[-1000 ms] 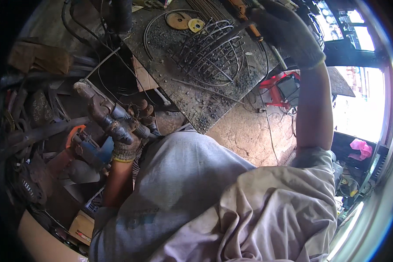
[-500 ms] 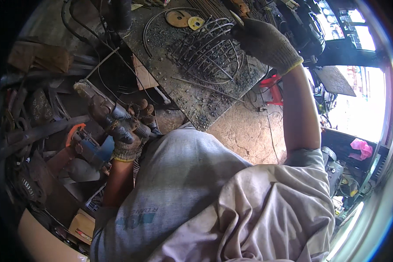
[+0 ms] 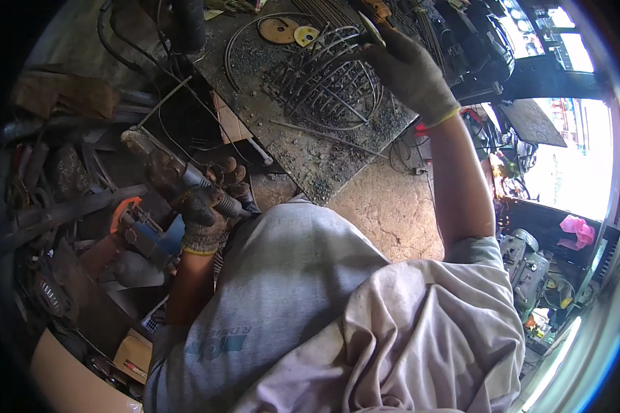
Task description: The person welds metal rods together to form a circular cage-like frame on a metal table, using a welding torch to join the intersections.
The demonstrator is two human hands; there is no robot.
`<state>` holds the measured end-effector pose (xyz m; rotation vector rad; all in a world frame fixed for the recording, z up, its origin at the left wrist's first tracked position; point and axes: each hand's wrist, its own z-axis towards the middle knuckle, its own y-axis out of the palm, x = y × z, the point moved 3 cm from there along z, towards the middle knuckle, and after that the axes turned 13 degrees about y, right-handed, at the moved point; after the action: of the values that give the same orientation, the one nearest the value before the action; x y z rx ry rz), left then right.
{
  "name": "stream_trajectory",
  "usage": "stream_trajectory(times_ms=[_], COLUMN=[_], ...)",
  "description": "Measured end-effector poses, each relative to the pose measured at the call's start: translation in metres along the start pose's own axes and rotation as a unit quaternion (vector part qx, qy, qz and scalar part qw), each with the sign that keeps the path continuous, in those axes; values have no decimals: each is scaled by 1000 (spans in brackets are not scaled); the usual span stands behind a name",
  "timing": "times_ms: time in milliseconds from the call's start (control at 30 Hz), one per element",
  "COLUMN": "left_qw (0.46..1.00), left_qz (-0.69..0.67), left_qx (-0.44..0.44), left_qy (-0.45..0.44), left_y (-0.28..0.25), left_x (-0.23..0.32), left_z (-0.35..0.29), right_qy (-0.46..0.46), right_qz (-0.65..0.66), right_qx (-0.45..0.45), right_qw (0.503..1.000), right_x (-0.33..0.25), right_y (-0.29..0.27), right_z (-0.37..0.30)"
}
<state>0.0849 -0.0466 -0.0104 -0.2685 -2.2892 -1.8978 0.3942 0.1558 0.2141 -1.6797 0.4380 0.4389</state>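
Observation:
My left hand [image 3: 210,224], in a dirty knitted glove with a yellow cuff, is wrapped round what looks like a welding electrode holder [image 3: 164,165]. A thin rod [image 3: 165,101] sticks out from its far end, and a ribbed, coil-like part shows beside the fingers. My right hand [image 3: 413,72], in a matching glove, reaches over the far right of the worktable [image 3: 293,148]. It pinches a thin, pale, pointed piece [image 3: 370,29], seen nearly edge-on. Close below and left of that hand lies a curved grid of metal rods [image 3: 334,86].
Two round discs, one brown [image 3: 277,29] and one yellow [image 3: 306,35], lie at the table's far side. Dark grit covers the tabletop. Cables hang at the far left above scrap metal and tools. Orange sparks [image 3: 501,210] show at the right, near a grey machine [image 3: 527,265].
My right hand has drawn slightly left, and the pale piece has turned a little with it. The left hand and its tool have shifted slightly. Orange sparks now show at the right.

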Motion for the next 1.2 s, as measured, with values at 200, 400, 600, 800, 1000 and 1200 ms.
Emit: stream_trajectory(times_ms=[200, 400, 600, 800, 1000, 1200], left_qw=[1000, 1000, 999, 993, 998, 998], left_qz=[-10, 7, 44, 117, 54, 69], left_qx=[8, 20, -6, 11, -27, 0], left_qy=[2, -3, 11, 7, -5, 2], left_y=[1, -16, -8, -6, 7, 2], left_x=[0, 0, 1, 1, -2, -2], left_z=[0, 5, 7, 11, 12, 16], right_qy=[30, 111, -116, -212, -83, -76], right_qz=[-9, 145, 564, 737, 625, 546], right_qx=[-55, -32, -85, -186, -78, -124], right_qw=[998, 983, 813, 614, 773, 825], right_x=[-30, -74, -31, -2, 0, 21], right_y=[-27, -95, -123, -96, -61, -47], right_z=[2, -32, -49, -55, -63, -43])
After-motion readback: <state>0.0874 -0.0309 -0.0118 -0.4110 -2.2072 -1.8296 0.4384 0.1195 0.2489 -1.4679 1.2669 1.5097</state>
